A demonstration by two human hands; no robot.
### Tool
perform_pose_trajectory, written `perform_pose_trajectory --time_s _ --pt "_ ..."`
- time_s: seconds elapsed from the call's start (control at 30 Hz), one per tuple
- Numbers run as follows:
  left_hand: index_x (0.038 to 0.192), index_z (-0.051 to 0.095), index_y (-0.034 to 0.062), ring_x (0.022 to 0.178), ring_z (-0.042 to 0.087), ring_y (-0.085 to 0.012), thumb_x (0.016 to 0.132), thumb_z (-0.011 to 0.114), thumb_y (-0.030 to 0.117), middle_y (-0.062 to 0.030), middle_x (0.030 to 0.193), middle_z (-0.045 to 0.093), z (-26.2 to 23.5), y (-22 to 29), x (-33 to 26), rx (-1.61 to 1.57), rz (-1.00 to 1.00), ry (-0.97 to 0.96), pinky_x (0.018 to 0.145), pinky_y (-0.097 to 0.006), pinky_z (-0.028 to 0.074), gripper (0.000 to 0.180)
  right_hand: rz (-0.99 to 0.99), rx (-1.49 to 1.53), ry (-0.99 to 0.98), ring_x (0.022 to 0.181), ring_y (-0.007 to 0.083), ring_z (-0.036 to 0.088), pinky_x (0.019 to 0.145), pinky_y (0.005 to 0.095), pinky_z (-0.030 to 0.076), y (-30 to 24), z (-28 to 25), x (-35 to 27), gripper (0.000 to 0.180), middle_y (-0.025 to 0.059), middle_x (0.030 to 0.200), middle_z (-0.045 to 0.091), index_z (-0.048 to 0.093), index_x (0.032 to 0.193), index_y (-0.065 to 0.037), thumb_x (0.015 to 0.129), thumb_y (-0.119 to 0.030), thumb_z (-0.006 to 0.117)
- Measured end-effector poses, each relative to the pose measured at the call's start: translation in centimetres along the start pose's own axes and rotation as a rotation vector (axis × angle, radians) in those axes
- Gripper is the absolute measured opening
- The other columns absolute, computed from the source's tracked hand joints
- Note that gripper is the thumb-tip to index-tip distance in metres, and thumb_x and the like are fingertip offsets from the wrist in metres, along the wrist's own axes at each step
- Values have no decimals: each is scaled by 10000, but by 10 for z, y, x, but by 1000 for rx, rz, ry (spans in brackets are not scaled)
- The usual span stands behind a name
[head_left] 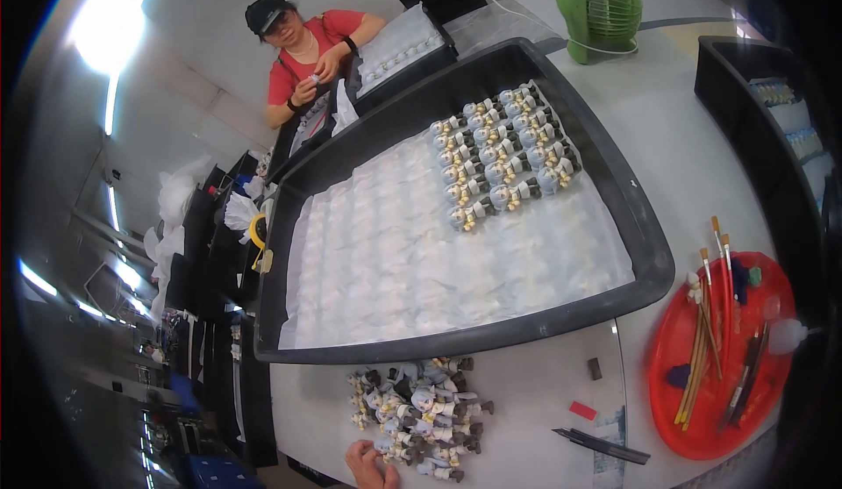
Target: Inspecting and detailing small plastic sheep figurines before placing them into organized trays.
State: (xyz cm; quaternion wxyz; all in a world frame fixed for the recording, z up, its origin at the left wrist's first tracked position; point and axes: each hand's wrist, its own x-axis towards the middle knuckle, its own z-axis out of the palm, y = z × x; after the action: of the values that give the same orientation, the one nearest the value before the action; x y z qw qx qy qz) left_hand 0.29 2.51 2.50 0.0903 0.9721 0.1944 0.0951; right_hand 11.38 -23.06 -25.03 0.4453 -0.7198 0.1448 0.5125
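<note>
My left hand [371, 466] rests at the table's lower edge, its fingers loosely curled and a gap showing beside the thumb. I see nothing held in it. Right beside it lies a pile of small doll figurines [419, 406] with pale blue hair, white clothes and dark legs, heaped on one another. My right hand is out of view. Beyond the pile stands a large black tray [491, 338], lined with a white padded sheet [412, 265]. More of these figurines [502, 151] lie in rows at the tray's far right part.
On the right, a red oval basin [664, 414] holds brushes and small tools. Black strips [601, 445], a red piece [582, 410] and a dark block [595, 368] lie near it. A green fan [600, 11] stands behind. Across the table, a person in red [307, 59] handles a small item.
</note>
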Motion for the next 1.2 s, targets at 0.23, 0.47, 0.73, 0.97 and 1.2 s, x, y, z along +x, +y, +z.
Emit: perform_pose_trajectory --time_s 0.23,0.47,0.73,0.97,1.2 --pt "1106 370 -48 1032 361 -419 743 483 81 -288 1154 347 0 -3 0 1 35 0 898 -490 272 401 25 -13 9 1108 220 397 927 363 297 2 1 13 461 103 1183 463 466 1194 -103 846 -404 441" --pt "1107 373 -43 1031 364 -415 734 493 122 -289 1151 349 1 -3 -1 21 6 -35 888 -490 283 425 43 -26 14 1088 218 408 915 359 305 -1 -1 26 444 100 1166 471 475 1181 -101 847 -392 438" --pt "1097 387 -35 1027 367 -407 717 501 107 -281 1140 357 1 -2 2 -13 4 -6 886 -473 291 421 34 -48 27 1065 215 419 901 355 315 -5 -4 33 426 96 1146 480 484 1166 -98 849 -378 434" --pt "1053 426 -30 1007 384 -399 696 519 70 -259 1118 387 -4 3 11 -38 20 56 879 -453 301 382 -6 -95 41 1045 212 430 888 351 324 -4 -8 36 411 93 1129 487 493 1153 -96 850 -366 431" --pt "988 474 -1 987 409 -377 699 534 81 -229 1080 430 -9 10 11 -50 12 108 864 -444 312 307 -52 -124 85 1024 210 440 876 348 332 9 -11 42 396 90 1112 495 501 1140 -93 851 -354 428"
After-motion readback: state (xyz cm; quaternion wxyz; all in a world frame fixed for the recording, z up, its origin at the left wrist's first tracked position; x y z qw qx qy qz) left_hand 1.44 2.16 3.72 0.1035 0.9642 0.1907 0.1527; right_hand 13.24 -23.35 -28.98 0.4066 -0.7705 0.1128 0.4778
